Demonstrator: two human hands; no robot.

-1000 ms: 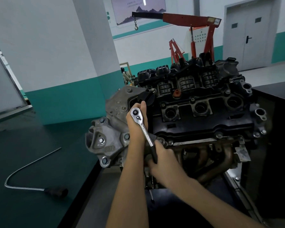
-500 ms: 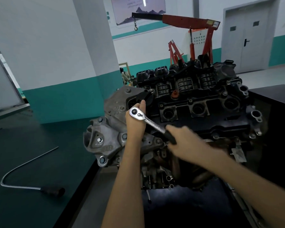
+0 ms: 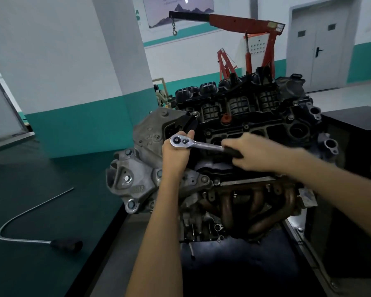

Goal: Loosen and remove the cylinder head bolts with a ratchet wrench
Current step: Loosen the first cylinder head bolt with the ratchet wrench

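A car engine (image 3: 255, 133) stands in front of me, its dark cylinder head cover on top and a rusty exhaust manifold below. A chrome ratchet wrench (image 3: 198, 144) lies almost level across the cover's near left corner. My left hand (image 3: 176, 155) cups the wrench head from beneath, fingers curled up around it. Gripping the black handle, my right hand (image 3: 253, 153) sits to the right of the head. The bolt under the wrench head is hidden by my left hand.
A bent metal rod with a black grip (image 3: 36, 228) lies on the dark green bench at the left. A red engine hoist (image 3: 244, 24) stands behind the engine. A black cabinet (image 3: 356, 125) is at the right, and a grey aluminium bracket (image 3: 133, 179) juts from the engine's left end.
My right hand has swung the ratchet handle counter-clockwise, from pointing down toward me to almost level on the right. My left hand stayed on the wrench head.
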